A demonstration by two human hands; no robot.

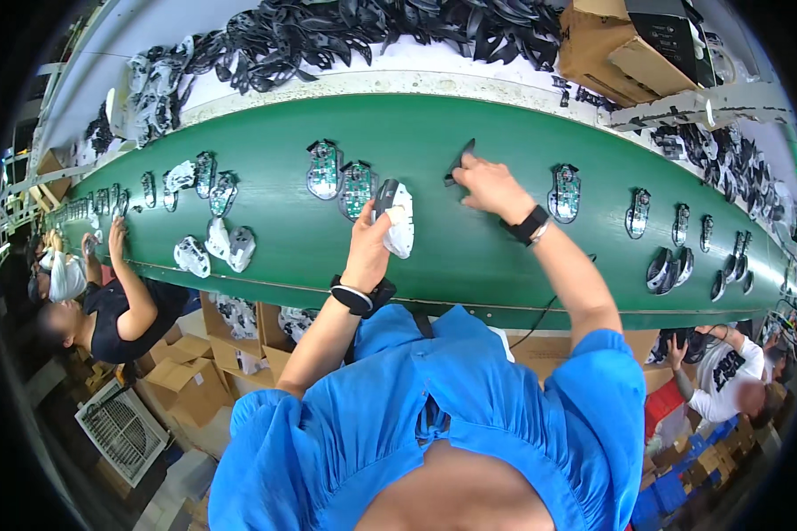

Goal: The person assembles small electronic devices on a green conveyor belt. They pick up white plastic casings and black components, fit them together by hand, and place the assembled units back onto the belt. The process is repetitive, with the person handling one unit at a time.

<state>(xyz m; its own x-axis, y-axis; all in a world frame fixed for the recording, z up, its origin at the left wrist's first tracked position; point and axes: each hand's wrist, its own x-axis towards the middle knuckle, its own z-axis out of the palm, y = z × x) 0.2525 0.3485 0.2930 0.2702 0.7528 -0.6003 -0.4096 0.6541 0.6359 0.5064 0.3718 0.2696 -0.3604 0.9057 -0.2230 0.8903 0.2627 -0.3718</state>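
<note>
My left hand [367, 246] is closed around a white and dark grey computer mouse shell [401, 232], tilted above the green conveyor belt [292, 248]. Farther out and to the right, my right hand [493, 188] pinches a curved black plastic piece [461, 162]. Its fingertips partly hide that piece, and I cannot tell whether it touches the belt. Just past my left hand lie two mouse bases with green circuit boards, the nearer one [358, 188] beside the other [324, 168]. Another mouse base [564, 192] rests to the right of my right wrist.
Beyond the belt, a ledge carries a heap of black plastic parts [328, 40] and a cardboard box [624, 53]. White shells [191, 256] lie on the belt at left, dark shells [662, 270] at right. Co-workers sit at left [124, 310] and right [726, 372]. Cartons [186, 380] stand below.
</note>
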